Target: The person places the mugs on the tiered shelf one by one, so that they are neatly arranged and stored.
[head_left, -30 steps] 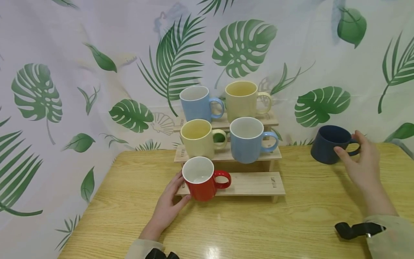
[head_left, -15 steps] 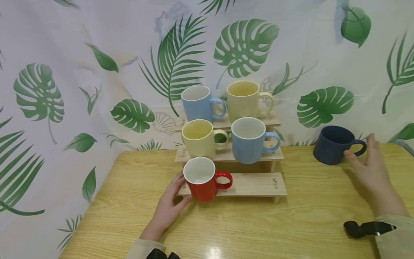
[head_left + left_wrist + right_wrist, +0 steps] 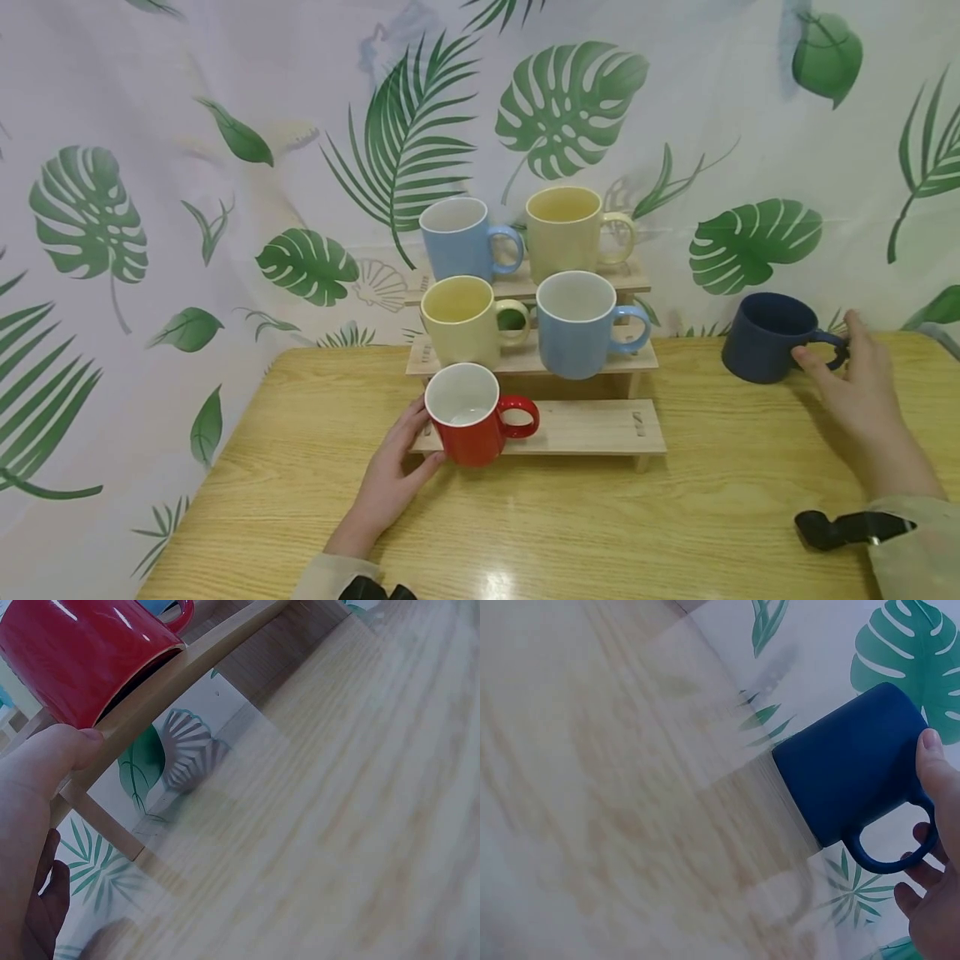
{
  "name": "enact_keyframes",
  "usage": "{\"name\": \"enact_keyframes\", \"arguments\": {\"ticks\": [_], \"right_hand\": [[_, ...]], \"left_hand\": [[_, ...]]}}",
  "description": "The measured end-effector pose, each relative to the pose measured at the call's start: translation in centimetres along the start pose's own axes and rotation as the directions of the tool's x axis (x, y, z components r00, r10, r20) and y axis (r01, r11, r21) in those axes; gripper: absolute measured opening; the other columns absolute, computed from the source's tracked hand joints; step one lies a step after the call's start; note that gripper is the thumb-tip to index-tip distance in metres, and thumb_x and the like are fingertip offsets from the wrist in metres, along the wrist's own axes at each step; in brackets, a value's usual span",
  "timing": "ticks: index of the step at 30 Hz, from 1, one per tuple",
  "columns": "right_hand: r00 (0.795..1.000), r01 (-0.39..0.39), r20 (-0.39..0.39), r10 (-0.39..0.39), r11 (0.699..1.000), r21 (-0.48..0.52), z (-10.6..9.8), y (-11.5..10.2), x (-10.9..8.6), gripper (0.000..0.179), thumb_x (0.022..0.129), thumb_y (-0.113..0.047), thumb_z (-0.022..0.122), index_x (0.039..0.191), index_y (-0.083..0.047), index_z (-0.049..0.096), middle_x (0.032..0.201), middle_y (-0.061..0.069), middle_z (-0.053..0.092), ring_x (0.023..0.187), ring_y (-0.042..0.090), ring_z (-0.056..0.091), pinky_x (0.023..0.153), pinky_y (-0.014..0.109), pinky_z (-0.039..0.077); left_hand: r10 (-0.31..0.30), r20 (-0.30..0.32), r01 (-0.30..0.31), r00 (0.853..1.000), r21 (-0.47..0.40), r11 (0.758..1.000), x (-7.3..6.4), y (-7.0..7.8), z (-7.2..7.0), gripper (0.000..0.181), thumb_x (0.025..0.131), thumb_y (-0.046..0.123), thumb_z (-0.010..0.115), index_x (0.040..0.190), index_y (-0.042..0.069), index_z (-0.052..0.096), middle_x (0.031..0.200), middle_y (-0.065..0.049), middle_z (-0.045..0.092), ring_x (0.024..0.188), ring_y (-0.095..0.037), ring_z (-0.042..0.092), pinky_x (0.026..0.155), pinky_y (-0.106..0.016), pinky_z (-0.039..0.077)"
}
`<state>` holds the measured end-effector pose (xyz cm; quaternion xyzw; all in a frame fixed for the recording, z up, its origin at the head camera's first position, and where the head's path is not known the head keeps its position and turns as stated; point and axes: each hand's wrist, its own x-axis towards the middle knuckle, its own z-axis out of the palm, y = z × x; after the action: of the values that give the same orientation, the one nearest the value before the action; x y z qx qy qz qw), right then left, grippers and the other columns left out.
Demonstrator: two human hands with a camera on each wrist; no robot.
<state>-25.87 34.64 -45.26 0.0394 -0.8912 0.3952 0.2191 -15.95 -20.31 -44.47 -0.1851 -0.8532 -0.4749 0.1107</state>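
Note:
My left hand (image 3: 393,471) holds the left end of the lowest shelf of a wooden three-step rack (image 3: 585,425). In the left wrist view its thumb lies at the shelf edge under the red mug (image 3: 90,652), and some fingers hang below the board. The red mug, white inside, stands on that shelf, its handle pointing right. At the far right, a dark blue mug (image 3: 765,346) stands near the back of the table. My right hand (image 3: 862,387) pinches its handle, thumb in front. The right wrist view shows its fingers (image 3: 922,874) curled behind the handle.
A yellow mug (image 3: 457,325) and a light blue mug (image 3: 573,333) stand on the middle step. Another light blue mug (image 3: 453,242) and yellow mug (image 3: 562,237) stand on top. A leaf-print cloth (image 3: 300,83) hangs behind the wooden table (image 3: 300,417).
The right hand shifts right from the blue mug's body along its handle, then comes slightly back left. The blue mug ends slightly further left. The left hand and the rack stay put.

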Motion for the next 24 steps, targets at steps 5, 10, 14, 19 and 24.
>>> {"name": "enact_keyframes", "arguments": {"ticks": [5, 10, 14, 19, 24], "right_hand": [[0.986, -0.138, 0.091, 0.141, 0.990, -0.034, -0.1, -1.2, -0.3, 0.081, 0.097, -0.033, 0.054, 0.152, 0.002, 0.004, 0.104, 0.031, 0.048, 0.073, 0.001, 0.043, 0.063, 0.021, 0.031], [0.976, -0.178, 0.128, 0.177, 0.984, -0.004, 0.3, -2.0, -0.4, 0.083, 0.098, -0.036, 0.052, 0.152, 0.001, 0.001, 0.095, 0.020, 0.062, 0.067, -0.010, 0.044, 0.061, 0.021, 0.032], [0.973, -0.197, 0.140, 0.182, 0.975, 0.105, 0.6, -2.3, -0.4, 0.082, 0.098, -0.034, 0.052, 0.151, 0.003, 0.000, 0.071, -0.011, 0.064, 0.067, -0.013, 0.051, 0.062, 0.015, 0.033], [0.971, -0.216, 0.132, 0.198, 0.967, 0.136, 1.2, -2.7, -0.4, 0.080, 0.098, -0.034, 0.051, 0.153, -0.002, 0.002, 0.104, 0.017, 0.066, 0.077, -0.004, 0.060, 0.064, 0.010, 0.037], [0.962, -0.251, 0.128, 0.240, 0.965, 0.080, 1.6, -3.3, -0.7, 0.076, 0.099, -0.040, 0.048, 0.155, -0.016, 0.003, 0.153, 0.028, 0.017, 0.111, 0.042, 0.054, 0.091, 0.041, 0.042]], "left_hand": [[0.000, -0.001, 0.000, 1.000, -0.004, 1.000, 0.0, 0.0, 0.1, 0.053, 0.087, 0.008, 0.069, 0.137, 0.004, 0.050, 0.150, -0.010, 0.035, 0.139, -0.029, 0.030, 0.109, -0.047, 0.031], [-0.003, -0.004, 0.003, 1.000, -0.022, 1.000, 0.0, 0.1, 0.1, 0.053, 0.087, 0.007, 0.069, 0.137, 0.004, 0.050, 0.150, -0.010, 0.035, 0.139, -0.029, 0.029, 0.108, -0.047, 0.031], [-0.006, -0.001, 0.006, 1.000, -0.026, 1.000, 0.0, 0.1, 0.1, 0.053, 0.087, 0.008, 0.069, 0.137, 0.005, 0.050, 0.151, -0.009, 0.034, 0.139, -0.029, 0.030, 0.108, -0.046, 0.031], [-0.002, 0.000, 0.002, 1.000, -0.027, 1.000, 0.0, 0.0, 0.1, 0.054, 0.088, 0.008, 0.069, 0.137, 0.005, 0.049, 0.151, -0.009, 0.034, 0.139, -0.029, 0.030, 0.108, -0.046, 0.032], [-0.001, -0.003, 0.001, 1.000, -0.024, 1.000, 0.0, 0.1, 0.1, 0.053, 0.088, 0.008, 0.069, 0.137, 0.005, 0.050, 0.151, -0.010, 0.034, 0.138, -0.030, 0.030, 0.108, -0.047, 0.031]]}}
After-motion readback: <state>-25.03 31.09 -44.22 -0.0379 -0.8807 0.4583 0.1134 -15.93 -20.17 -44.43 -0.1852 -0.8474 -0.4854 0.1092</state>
